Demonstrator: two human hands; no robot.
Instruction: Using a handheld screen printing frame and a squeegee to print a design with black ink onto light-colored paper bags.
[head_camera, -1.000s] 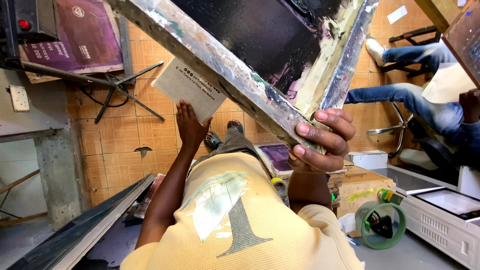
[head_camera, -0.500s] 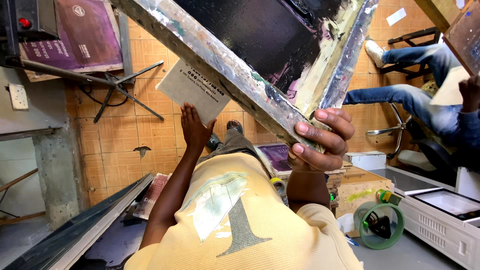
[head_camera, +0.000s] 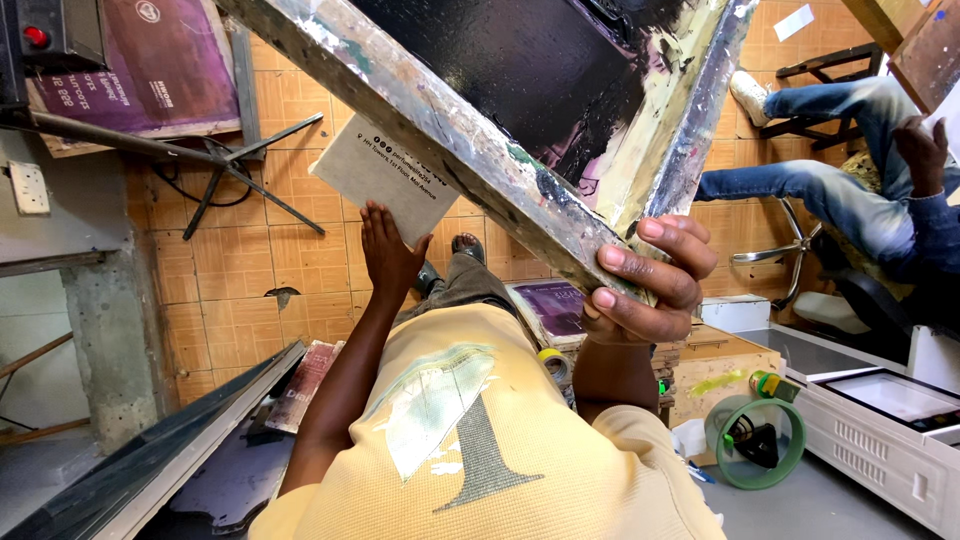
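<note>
fingers of right hand (head_camera: 645, 280) still clamped on screen frame (head_camera: 450, 130), left hand (head_camera: 385, 250) flat under card (head_camera: 385, 175), unmoved

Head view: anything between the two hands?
Head view: the paint-smeared frame bar crosses the gap, trouser leg and tiled floor beneath. Left hand touches the grey card; right hand grips the bar.

Left hand (head_camera: 388, 250) lower, off the card (head_camera: 392, 175)
</note>
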